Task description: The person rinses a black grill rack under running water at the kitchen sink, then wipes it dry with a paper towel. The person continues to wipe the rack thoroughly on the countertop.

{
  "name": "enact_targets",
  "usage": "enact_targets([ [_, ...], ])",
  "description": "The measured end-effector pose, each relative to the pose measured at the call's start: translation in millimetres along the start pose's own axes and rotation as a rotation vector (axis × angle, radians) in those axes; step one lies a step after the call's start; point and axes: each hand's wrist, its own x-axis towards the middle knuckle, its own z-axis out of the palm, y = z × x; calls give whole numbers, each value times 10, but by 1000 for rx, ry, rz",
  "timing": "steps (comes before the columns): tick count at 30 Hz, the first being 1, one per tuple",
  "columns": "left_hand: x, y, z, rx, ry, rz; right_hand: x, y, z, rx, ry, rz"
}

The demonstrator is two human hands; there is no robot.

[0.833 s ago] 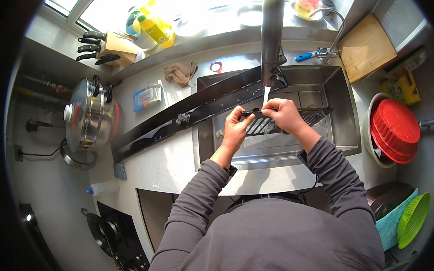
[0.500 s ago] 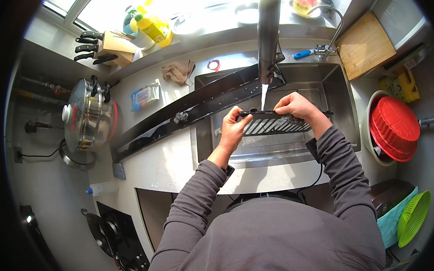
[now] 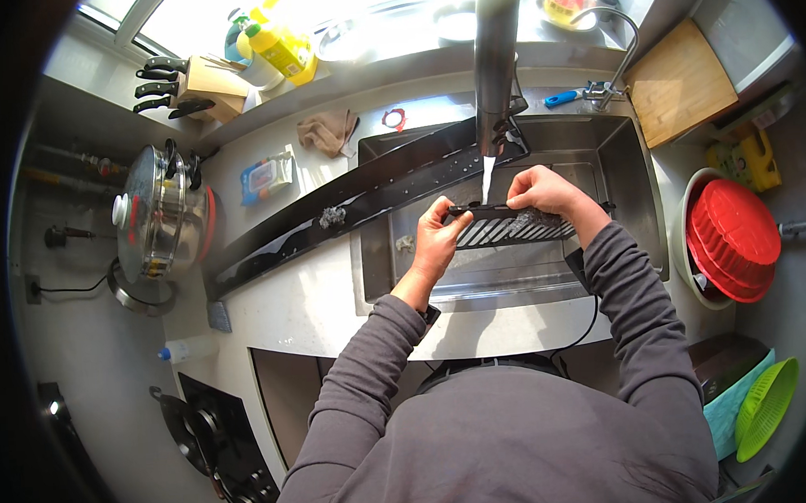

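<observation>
Your left hand pinches the grille at 9 o'clock; whether your right hand grips is unclear. Water from 12 o'clock could make the grille slip.

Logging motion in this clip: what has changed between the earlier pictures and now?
The right hand has moved rightward along the black grille, away from the left hand. The left hand still pinches the grille's left end; the long black tray still lies across the sink.
</observation>
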Motion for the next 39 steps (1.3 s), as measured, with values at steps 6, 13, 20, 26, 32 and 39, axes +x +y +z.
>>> enact_targets([
  [6,116,-64,28,-6,27,-3,32,-40,203,-172,130,-241],
  [13,318,-24,189,53,54,0,-118,-101,241,-425,383,-333],
  [20,267,41,222,255,-78,74,-194,-17,113,-490,400,-390],
  [26,268,52,263,206,-102,77,-192,70,17,-422,390,-441],
  [32,450,-7,351,209,-133,36,-153,138,-123,-387,407,-422],
  [39,577,4,430,66,-163,-32,-82,240,-293,-324,385,-372],
])
